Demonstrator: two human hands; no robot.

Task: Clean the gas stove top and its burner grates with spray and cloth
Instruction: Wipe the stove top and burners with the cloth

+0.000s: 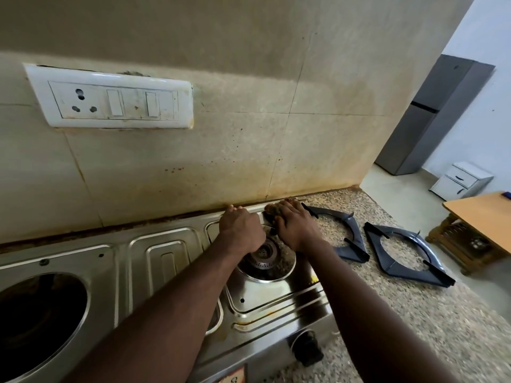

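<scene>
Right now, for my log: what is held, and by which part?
A cloth, pressed from on top by the right hand; whether the left hand grips anything cannot be told.

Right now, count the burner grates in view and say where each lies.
2. One grate lies on the counter beside the stove; the second grate lies farther right, near the counter's edge. The arms could hide more.
</scene>
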